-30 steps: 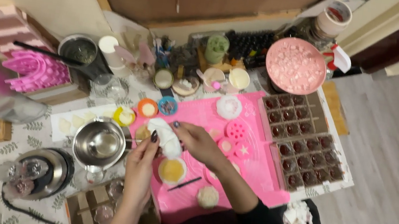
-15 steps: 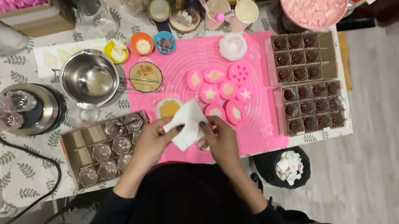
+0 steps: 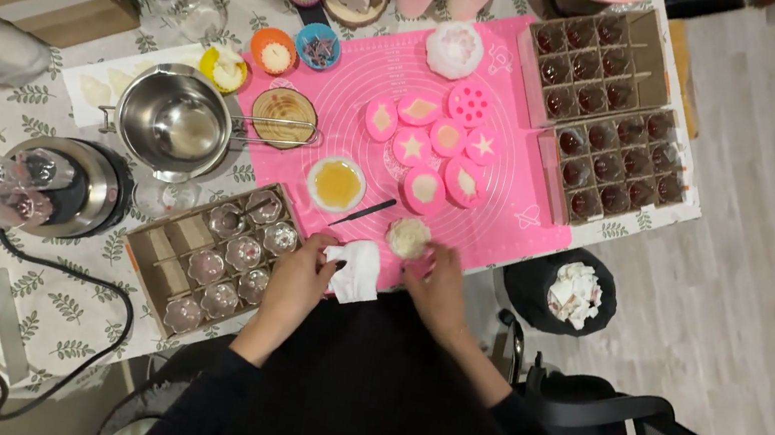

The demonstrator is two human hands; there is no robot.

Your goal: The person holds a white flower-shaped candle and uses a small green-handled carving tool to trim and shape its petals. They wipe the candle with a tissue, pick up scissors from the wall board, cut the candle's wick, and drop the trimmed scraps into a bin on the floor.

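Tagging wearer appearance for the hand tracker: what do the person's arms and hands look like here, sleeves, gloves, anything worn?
Both arms are in black long sleeves that end near the wrists. The left hand and right hand are bare: no gloves. No rings, watch or bracelets show, though the view is too small to rule out fine ones. The sleeves look plain, with no visible markings.

Steel pot (image 3: pixel 170 124), black bin (image 3: pixel 571 290)
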